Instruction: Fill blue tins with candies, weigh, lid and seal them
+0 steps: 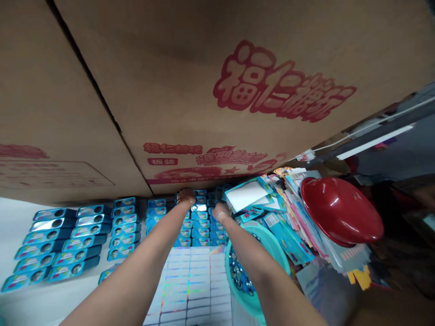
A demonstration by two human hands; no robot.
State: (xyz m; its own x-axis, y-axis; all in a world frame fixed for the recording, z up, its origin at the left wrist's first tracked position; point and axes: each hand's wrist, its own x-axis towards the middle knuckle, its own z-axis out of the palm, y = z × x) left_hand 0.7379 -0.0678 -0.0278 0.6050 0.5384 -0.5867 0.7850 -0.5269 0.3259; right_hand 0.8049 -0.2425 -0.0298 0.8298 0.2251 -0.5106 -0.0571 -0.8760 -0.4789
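Both my arms reach forward to a block of small blue tins standing in close rows. My left hand is bent over the far end of the rows, touching or just above the tins; its fingers are hidden. At the right side of the block is my right hand, beside the tins and a stack of blue-edged cards. Its fingertips do not show clearly. Under my right forearm stands a turquoise basin with many small round shiny pieces.
Large brown cartons form a wall behind the tins. More rows of blue tins stand at the left. A shiny sticker sheet lies in front. At the right, a red bowl sits on stacked printed cards.
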